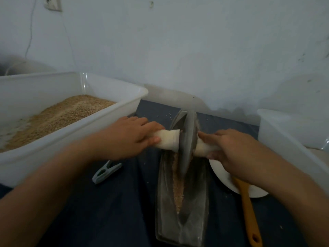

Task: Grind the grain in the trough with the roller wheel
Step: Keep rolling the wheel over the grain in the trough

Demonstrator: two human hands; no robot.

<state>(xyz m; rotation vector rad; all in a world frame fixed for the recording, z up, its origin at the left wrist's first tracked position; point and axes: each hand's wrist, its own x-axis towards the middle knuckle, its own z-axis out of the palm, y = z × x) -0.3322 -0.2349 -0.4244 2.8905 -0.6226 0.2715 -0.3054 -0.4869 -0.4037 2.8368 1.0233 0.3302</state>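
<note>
A long grey metal trough [166, 202] lies lengthwise on the dark cloth, with a strip of tan crushed grain [179, 189] along its groove. A grey roller wheel [187, 143] stands upright in the groove toward the far half. Its axle handles are wrapped in white cloth. My left hand [130, 138] grips the left handle [169, 140]. My right hand [229, 150] grips the right handle [204, 148]. The wheel's lower edge sits in the grain.
A large white tub [74, 139] of grain stands at the left. A grey-green clothes peg [106, 172] lies beside it. At the right are a white plate [220, 177], a yellow-handled tool [249, 211] and another white tub [292, 139]. A wall stands close behind.
</note>
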